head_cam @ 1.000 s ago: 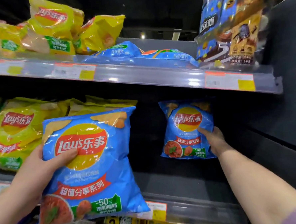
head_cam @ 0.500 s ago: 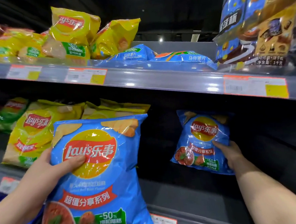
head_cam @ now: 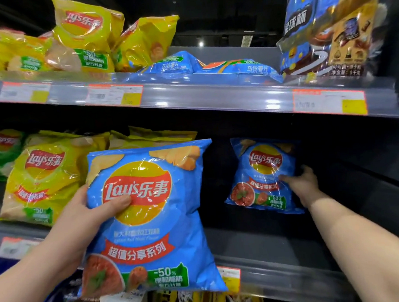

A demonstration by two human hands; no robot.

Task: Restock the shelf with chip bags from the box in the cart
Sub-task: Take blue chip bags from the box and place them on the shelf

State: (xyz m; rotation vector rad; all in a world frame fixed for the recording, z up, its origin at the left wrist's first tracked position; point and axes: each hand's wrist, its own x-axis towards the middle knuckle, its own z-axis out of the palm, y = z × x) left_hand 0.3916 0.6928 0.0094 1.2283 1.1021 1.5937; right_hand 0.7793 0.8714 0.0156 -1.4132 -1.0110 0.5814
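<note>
The right hand [head_cam: 301,184] pinches the far bag's [head_cam: 263,177] right edge, thumb in front, apparently to stand it upright deep on the shelf [head_cam: 269,247]. The left hand [head_cam: 81,218] grips the near bag [head_cam: 151,223] by its left side, thumb across the logo, held ready in front of the shelf beside the yellow bags [head_cam: 43,179].

Retail premises: a shop's snack aisle. The upper shelf [head_cam: 214,98] carries a front rail with printed price labels [head_cam: 114,94]. Yellow chip bags [head_cam: 82,39] are stocked in number on it, further branded bags [head_cam: 43,179] directly beneath it, and wrapped multipacks [head_cam: 326,31] at its right end.
</note>
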